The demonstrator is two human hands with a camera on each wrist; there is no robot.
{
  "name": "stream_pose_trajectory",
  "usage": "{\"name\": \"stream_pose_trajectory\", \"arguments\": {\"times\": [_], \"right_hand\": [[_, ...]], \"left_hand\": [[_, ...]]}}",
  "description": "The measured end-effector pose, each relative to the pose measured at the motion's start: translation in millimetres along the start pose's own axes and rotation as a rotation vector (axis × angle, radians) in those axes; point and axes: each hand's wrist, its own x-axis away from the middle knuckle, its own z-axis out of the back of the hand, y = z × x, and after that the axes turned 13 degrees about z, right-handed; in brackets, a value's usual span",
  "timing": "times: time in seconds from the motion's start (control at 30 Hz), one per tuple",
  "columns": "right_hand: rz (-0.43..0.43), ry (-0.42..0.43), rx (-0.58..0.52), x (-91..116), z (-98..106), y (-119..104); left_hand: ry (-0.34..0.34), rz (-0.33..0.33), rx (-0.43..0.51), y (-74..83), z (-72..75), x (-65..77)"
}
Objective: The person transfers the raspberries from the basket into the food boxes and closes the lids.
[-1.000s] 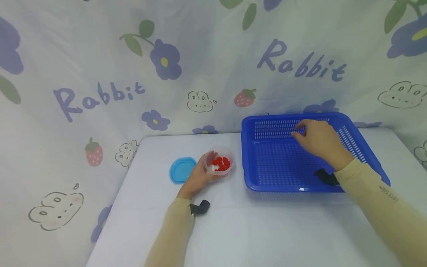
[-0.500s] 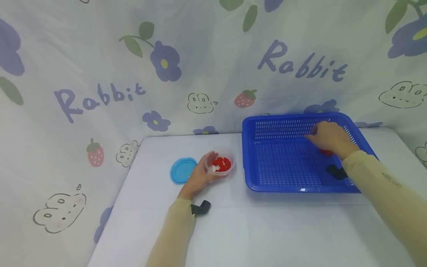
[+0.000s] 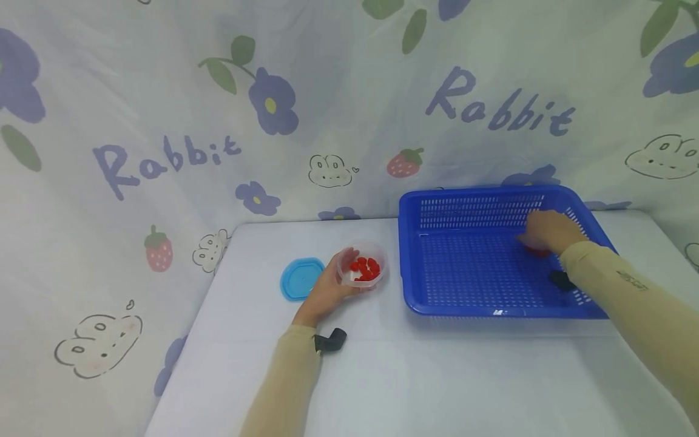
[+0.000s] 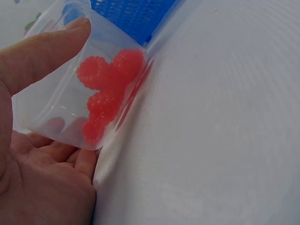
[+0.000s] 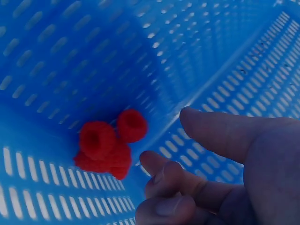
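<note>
My left hand (image 3: 326,292) grips a small clear plastic tub (image 4: 51,101) on the white table, thumb along its wall and fingers round the far side. Several red raspberries (image 4: 110,86) lie inside it. My right hand (image 3: 554,232) is low in the right part of a blue plastic basket (image 3: 464,267). In the right wrist view, its thumb and loosely bent fingers stand apart with nothing between them. Just beyond the fingertips, a small cluster of raspberries (image 5: 101,145) sits in the basket's corner; from the head view the hand mostly hides it.
A light blue lid (image 3: 300,280) lies flat on the table, left of the tub. The basket's slotted walls and raised rim (image 3: 494,312) surround my right hand. Behind the table hangs a printed curtain (image 3: 333,109). A dark wrist camera (image 3: 330,341) is strapped to my left wrist.
My right hand has moved rightward and lower into the basket, to the red raspberries there. My left hand and the tub have stayed in place.
</note>
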Motion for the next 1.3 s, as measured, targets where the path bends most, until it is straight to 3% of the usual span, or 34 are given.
{"name": "stream_pose_trajectory", "arguments": {"times": [0.6, 0.8, 1.3], "right_hand": [[-0.005, -0.059, -0.041, 1.7, -2.8, 5.6], [-0.002, -0.050, -0.026, -0.3, -7.8, 8.7], [-0.032, -0.048, -0.034, -1.8, -10.1, 8.3]], "left_hand": [[0.003, 0.022, 0.001, -0.3, -0.8, 0.7], [-0.008, 0.001, 0.006, 0.0, 0.0, 1.2], [0.012, 0.033, -0.008, 1.0, -0.9, 1.3]]}}
